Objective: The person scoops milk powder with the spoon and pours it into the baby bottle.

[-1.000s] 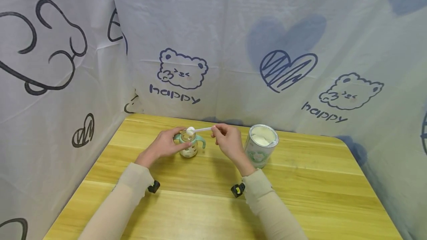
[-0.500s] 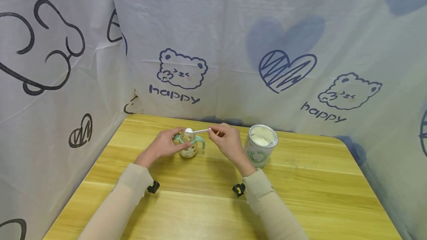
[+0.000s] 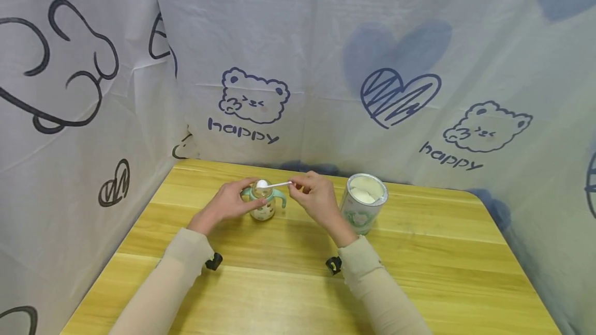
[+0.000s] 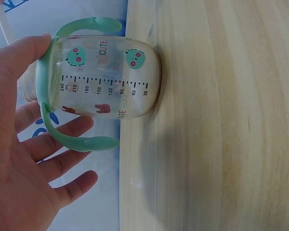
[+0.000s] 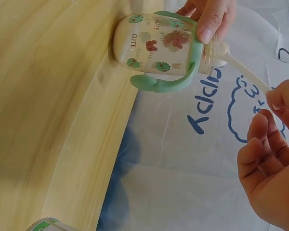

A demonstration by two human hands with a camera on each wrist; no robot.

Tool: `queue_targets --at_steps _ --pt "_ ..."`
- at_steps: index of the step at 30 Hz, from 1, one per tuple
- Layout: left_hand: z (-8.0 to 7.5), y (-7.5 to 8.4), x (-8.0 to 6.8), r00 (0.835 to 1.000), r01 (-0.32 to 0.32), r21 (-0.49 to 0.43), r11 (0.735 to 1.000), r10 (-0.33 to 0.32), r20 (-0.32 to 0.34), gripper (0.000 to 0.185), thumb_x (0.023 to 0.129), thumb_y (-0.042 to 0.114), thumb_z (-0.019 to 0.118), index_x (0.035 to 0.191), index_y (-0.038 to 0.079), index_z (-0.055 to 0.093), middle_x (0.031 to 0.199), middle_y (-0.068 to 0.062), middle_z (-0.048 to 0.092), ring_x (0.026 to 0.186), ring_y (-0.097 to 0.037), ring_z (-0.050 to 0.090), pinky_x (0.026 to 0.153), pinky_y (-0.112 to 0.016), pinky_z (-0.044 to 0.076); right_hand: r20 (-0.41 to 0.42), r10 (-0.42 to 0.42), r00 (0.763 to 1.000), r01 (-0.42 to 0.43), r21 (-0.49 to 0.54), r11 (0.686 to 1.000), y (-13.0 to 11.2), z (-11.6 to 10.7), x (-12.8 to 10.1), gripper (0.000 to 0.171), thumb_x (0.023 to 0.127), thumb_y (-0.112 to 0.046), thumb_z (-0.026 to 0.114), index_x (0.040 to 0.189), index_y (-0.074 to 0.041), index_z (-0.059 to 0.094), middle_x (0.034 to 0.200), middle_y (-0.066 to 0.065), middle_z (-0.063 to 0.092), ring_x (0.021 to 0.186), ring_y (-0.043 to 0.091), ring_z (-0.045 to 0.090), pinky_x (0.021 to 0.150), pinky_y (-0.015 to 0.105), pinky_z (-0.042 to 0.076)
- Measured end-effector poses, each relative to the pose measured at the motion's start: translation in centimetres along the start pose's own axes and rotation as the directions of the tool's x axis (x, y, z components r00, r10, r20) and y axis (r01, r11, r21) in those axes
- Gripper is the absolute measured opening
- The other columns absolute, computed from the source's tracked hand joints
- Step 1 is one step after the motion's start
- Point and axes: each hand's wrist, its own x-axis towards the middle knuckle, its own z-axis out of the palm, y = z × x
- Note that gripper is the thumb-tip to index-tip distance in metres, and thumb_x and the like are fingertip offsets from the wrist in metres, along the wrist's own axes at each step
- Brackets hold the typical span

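A clear baby bottle with a mint-green collar and two handles stands uncapped on the table. Pale contents show at its base in the left wrist view. My left hand holds the bottle around its collar, thumb on the near side. Between thumb and fingertips, my right hand pinches the end of a white long-handled scoop. The scoop's bowl is at the bottle mouth and looks tipped over; whether powder is left in it is hidden. An open can of pale powder stands just right of my right hand.
The wooden table extends toward me and to the right. Behind it hangs a printed cloth, close to the table's far edge. Another cloth wall stands along the left side.
My right hand has shifted slightly left, and the scoop has turned over at the bottle mouth; its heap of powder no longer shows. The left hand and bottle have stayed in place.
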Motion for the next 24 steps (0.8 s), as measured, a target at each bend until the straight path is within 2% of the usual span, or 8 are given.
queue_targets --at_steps 8,14,17,21,24 --pt "0.0 0.1 0.0 1.000 0.001 -0.004 1.000 -0.001 -0.004 0.073 0.092 0.054 0.077 0.151 0.015 0.058 0.141 -0.017 0.068 0.128 -0.038 0.065 0.110 -0.057 0.052 -0.011 -0.044 0.999 0.044 -0.039 0.998 0.0 0.1 0.0 0.011 0.095 -0.011 0.077 0.103 -0.008 0.085 0.083 0.004 0.072 0.063 0.008 0.051 0.052 0.018 0.040" --pt "0.1 0.0 0.1 1.000 0.006 -0.006 1.000 -0.006 -0.005 0.073 0.092 0.055 0.076 0.151 0.016 0.058 0.143 -0.017 0.067 0.130 -0.038 0.064 0.112 -0.057 0.051 0.006 -0.139 0.990 0.139 -0.123 0.983 0.3 0.1 -0.1 0.013 0.093 -0.009 0.078 0.104 -0.007 0.085 0.085 0.005 0.073 0.062 0.009 0.051 0.052 0.018 0.039" --pt "0.1 0.0 0.2 1.000 0.006 -0.002 1.000 -0.006 -0.006 0.074 0.092 0.055 0.076 0.151 0.016 0.057 0.143 -0.017 0.066 0.131 -0.038 0.063 0.112 -0.057 0.051 0.011 -0.223 0.975 0.222 -0.181 0.958 0.6 0.2 -0.2 0.013 0.092 -0.008 0.079 0.104 -0.008 0.085 0.086 0.005 0.073 0.060 0.008 0.052 0.052 0.016 0.039" --pt "0.1 -0.1 0.2 1.000 0.006 0.006 1.000 -0.006 -0.005 0.076 0.093 0.055 0.076 0.153 0.014 0.055 0.144 -0.019 0.065 0.129 -0.039 0.064 0.111 -0.056 0.052 0.001 -0.338 0.941 0.329 -0.235 0.915 1.0 0.2 -0.3 0.012 0.091 -0.007 0.081 0.103 -0.009 0.085 0.083 0.005 0.071 0.057 0.009 0.054 0.051 0.016 0.041" --pt "0.1 -0.1 0.2 1.000 0.010 0.010 1.000 -0.010 -0.005 0.076 0.093 0.054 0.076 0.154 0.013 0.054 0.144 -0.020 0.065 0.128 -0.038 0.065 0.110 -0.055 0.053 -0.008 -0.395 0.919 0.380 -0.256 0.889 1.1 0.3 -0.3 0.012 0.090 -0.007 0.083 0.101 -0.008 0.085 0.081 0.004 0.069 0.057 0.010 0.055 0.051 0.016 0.043"
